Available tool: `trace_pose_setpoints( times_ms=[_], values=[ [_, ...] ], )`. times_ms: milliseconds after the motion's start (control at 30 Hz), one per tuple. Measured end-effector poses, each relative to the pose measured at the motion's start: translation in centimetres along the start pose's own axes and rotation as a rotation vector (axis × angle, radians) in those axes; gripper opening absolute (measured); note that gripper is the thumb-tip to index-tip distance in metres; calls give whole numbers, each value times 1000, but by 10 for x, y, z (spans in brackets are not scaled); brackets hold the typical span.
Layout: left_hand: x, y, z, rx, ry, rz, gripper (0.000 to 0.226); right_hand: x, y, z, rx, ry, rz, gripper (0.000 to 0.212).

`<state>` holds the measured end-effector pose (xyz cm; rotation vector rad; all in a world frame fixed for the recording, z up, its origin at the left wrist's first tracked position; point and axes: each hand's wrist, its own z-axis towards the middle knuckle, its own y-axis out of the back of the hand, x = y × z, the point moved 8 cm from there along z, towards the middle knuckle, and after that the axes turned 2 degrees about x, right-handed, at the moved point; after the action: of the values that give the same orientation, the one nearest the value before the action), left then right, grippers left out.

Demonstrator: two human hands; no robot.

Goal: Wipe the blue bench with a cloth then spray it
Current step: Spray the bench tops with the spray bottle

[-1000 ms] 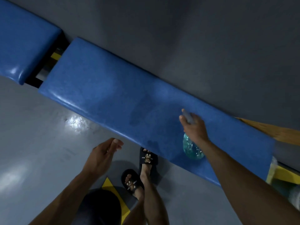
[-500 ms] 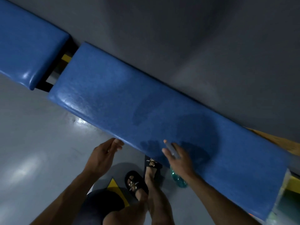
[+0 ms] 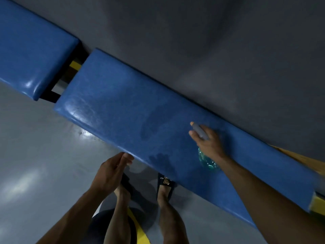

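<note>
Blue bench (image 3: 133, 118) ran diagonally, long axis from upper left to lower right, against grey wall (image 3: 211, 50); surface glossy near its left end, darker patches toward the middle. Spray bottle (image 3: 202, 138) held over the bench's right half in right hand (image 3: 209, 143), fingers curled round the neck, clear green body (image 3: 208, 162) hanging below the wrist. Grey nozzle (image 3: 197, 129) pointed up-left, roughly along the bench axis, orange tip leading. Left hand (image 3: 112, 171) at the bench's near edge, fingers loosely curled, nothing seen in it; contact with the edge could not be told. Second blue pad (image 3: 33, 50) lay off the left end, separated by a gap showing black and yellow frame (image 3: 74, 65). Two sandalled feet (image 3: 165, 182) on grey floor (image 3: 35, 155) just under the near edge. No cloth seen.
</note>
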<state>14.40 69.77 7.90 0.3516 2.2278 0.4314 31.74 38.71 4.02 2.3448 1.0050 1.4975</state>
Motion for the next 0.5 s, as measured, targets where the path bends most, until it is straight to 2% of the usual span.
trace_pose_setpoints(
  times_ms=[67,167,267,400,500],
  values=[
    [4,7,2,11,-1,4,48,2,-36,-27,119,29,30,21],
    [11,22,5,25,-15,9,50,13,-85,-74,215,115,16,37],
    [23,38,7,32,-9,8,51,12,-126,-106,303,45,44,32],
    [35,62,11,50,-17,37,46,14,-142,-108,220,-46,95,13],
    [44,79,15,58,-19,43,43,26,-120,-77,41,-68,172,17]
  ],
)
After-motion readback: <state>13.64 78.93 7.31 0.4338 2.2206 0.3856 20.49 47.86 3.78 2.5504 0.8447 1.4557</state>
